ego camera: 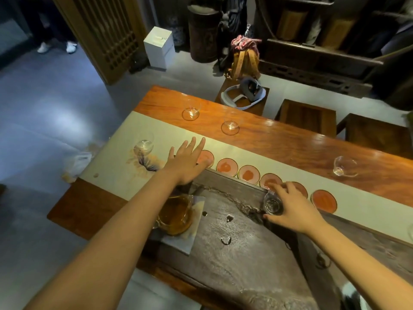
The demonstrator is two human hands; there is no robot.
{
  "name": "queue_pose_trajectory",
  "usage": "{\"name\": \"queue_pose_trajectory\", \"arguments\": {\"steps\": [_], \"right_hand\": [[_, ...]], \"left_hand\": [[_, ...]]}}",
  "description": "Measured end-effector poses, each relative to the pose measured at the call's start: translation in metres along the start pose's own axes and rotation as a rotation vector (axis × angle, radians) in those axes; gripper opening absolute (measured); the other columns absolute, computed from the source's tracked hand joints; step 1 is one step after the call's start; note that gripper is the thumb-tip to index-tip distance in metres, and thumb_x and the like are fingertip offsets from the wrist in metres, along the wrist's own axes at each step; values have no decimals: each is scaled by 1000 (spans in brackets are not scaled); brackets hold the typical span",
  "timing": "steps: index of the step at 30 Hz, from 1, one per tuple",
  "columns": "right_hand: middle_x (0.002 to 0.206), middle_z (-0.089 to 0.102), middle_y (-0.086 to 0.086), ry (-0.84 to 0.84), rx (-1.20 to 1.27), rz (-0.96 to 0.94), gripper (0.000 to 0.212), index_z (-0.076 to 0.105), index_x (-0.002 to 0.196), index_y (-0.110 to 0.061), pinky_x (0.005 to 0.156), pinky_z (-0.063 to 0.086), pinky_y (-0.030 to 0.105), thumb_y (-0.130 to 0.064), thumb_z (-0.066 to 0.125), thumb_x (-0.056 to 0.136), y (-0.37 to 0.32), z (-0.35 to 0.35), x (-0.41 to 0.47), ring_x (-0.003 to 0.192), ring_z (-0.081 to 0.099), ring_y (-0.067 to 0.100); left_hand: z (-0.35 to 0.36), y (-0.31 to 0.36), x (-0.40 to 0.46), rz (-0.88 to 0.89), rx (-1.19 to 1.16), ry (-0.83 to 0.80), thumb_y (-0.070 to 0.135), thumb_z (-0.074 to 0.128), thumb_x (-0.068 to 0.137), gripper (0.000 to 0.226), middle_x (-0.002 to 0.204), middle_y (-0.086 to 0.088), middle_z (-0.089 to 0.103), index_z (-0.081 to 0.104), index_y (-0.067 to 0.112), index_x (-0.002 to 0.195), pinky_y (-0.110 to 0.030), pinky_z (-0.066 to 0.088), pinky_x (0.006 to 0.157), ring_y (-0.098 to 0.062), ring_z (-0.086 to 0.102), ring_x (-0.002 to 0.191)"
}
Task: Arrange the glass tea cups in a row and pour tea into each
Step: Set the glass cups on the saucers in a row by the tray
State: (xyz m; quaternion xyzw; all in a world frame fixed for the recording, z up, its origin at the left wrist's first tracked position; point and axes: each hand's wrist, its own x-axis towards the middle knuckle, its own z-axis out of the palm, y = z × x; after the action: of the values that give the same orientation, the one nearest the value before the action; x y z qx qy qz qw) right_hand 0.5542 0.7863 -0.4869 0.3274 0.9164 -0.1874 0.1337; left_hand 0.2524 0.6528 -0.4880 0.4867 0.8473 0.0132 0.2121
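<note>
Head view
Left hand: left hand (186, 163) reaches out flat over the cream runner (138, 130), fingers straight and slightly spread, holding nothing; its fingertips lie over the leftmost of 6 orange coasters (226, 167).
Right hand: right hand (290, 205) curls fingers and thumb around a glass cup (273, 204) at the far edge of the dark tea tray (234, 249), just near the 4th and 5th coasters.
Other cups: 1 glass (144, 145) at the runner's left end, 2 glasses (190, 111) (230, 126) on bare wood farther off, 1 small glass pitcher (344, 166) far right.
Tea: amber-filled pitcher (175, 217) sits at the tray's near-left corner, below the left forearm.
Open room: the runner between the left glass and the coasters is bare; the wooden table (290, 139) runs to its left end just beyond that glass.
</note>
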Motion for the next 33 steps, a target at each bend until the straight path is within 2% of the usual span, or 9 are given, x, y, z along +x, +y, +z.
{"name": "queue_pose_trajectory", "arguments": {"steps": [3,7,10,13,17,22,28,33], "right_hand": [[137,50,8,-16,-33,-4,86,38,145,-17,83,56,37,-54,73,75,-3,1,3,113,58,25],[137,50,6,15,18,-17,79,42,140,-16,84,53,35,-50,73,75,-11,-6,18,116,58,25],[130,53,5,70,64,-29,74,43,138,-19,87,52,36,-50,72,78,-28,-19,45,117,58,24],[135,52,5,137,102,-64,73,45,136,-19,87,55,42,-51,74,78,-55,-31,82,117,58,22],[136,53,6,172,98,-126,71,45,134,-20,86,53,39,-48,76,77,-95,-34,135,116,56,24],[133,54,6,147,52,-173,69,47,130,-18,86,52,40,-48,77,76,-127,-19,182,116,55,24],[132,52,8,134,42,-195,69,48,127,-16,76,40,29,-50,78,74,-131,-2,205,116,52,24],[133,54,9,123,49,-186,72,48,129,-15,82,47,34,-51,79,74,-136,1,211,116,53,25]], "left_hand": [[2,-10,3,-9,9,7,71,15,93,75,164,0,-14,-16,38,153,-55,-6,116,-25,-10,151],[-1,-42,4,-68,30,75,72,20,92,79,165,-1,-12,-13,36,154,-56,-3,117,-27,-7,151],[-10,-83,5,-153,40,124,71,29,91,85,165,-4,-8,-12,33,155,-56,1,117,-30,-4,151],[-19,-125,7,-251,5,130,68,45,89,95,166,-6,-6,-10,30,156,-56,6,117,-32,0,151],[-21,-161,18,-325,-52,151,60,63,84,106,166,-9,-1,-5,25,157,-53,12,118,-33,5,151],[-15,-185,36,-306,-151,180,57,73,76,116,166,-9,3,-1,23,158,-50,20,119,-34,10,150],[-4,-194,46,-270,-309,177,52,79,73,120,165,-6,12,0,24,158,-51,28,116,-32,19,148],[-2,-193,47,-228,-348,186,46,83,71,118,162,-6,21,5,24,158,-45,34,113,-29,28,145]]}}
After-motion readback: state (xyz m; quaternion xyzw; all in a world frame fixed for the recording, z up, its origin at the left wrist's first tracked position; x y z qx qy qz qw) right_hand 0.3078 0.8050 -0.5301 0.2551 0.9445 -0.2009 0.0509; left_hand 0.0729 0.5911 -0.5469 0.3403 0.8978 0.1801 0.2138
